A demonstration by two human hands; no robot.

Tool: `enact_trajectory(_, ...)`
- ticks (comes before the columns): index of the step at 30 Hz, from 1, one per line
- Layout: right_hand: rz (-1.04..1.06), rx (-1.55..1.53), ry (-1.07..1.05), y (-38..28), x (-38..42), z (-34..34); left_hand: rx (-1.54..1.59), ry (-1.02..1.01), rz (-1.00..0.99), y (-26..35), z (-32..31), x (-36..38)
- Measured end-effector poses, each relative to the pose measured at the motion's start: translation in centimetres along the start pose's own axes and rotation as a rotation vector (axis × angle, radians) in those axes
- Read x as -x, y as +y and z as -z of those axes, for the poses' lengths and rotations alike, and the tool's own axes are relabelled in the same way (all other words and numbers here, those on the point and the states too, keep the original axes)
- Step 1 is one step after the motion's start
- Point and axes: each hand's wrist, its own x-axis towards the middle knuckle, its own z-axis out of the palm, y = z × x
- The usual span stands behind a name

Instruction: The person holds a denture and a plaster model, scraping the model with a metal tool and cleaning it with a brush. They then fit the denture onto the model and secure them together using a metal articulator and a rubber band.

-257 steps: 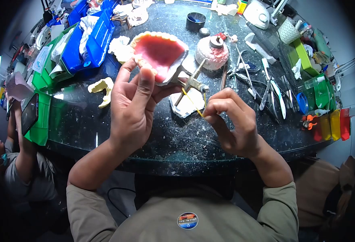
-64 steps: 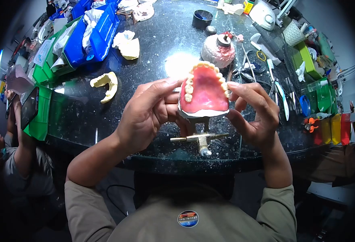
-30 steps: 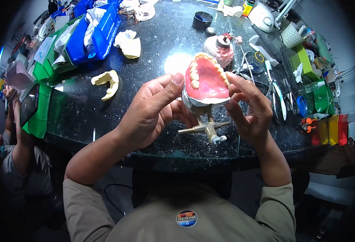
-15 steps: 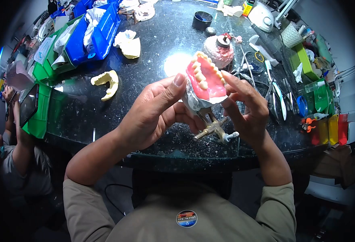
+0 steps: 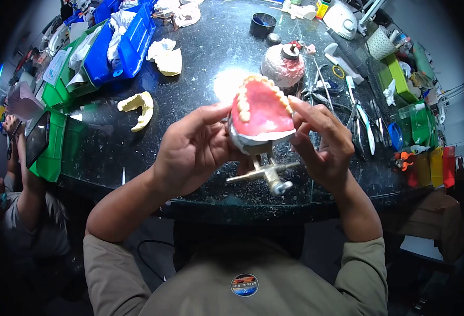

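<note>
A pink wax denture (image 5: 263,110) with a curved row of cream teeth sits on a white plaster model, which is fixed to a brass articulator (image 5: 266,173). My left hand (image 5: 192,137) grips the model from the left, thumb along its side and the other fingers partly hidden behind it. At the opposite side, my right hand (image 5: 324,139) has its fingertips on the edge of the denture and model. The teeth face up and away from me, and the articulator's crossbar and screw hang below towards me.
Beyond the denture stands a pink-and-white flask-like lump (image 5: 283,66). A yellow plaster arch (image 5: 138,110) lies to the left, near blue bins (image 5: 132,45) and green bins (image 5: 50,150). Pliers and a toothbrush (image 5: 366,121) lie right. Another person's hand (image 5: 11,124) shows far left.
The denture and its articulator have turned, so the arch now faces me more squarely. The articulator's crossbar has swung left and more level. Both hands keep contact.
</note>
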Motion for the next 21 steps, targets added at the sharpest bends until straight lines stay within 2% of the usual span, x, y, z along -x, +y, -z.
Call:
enact_trajectory(5, 0.071, -0.032, -0.02, -0.1, 0.1, -0.3, 0.042, -0.043, 0.078, -0.5, 0.4, -0.2)
enact_trajectory(8, 0.063, -0.06, -0.06, -0.4, 0.2, -0.3, 0.027, 0.025, 0.129, -0.7, 1.0, -0.1)
enact_trajectory(9, 0.067, -0.065, -0.07, -0.7, 0.0, -0.4, 0.049, -0.034, 0.132, -0.8, 1.5, -0.1)
enact_trajectory(12, 0.054, -0.046, -0.142, -1.3, -0.2, -0.1, 0.021, 0.059, 0.163, -0.7, 0.5, 0.0)
enact_trajectory(21, 0.041, -0.029, -0.139, -1.1, 0.2, -0.2, -0.009, 0.048, 0.118, -1.1, 0.2, -0.5)
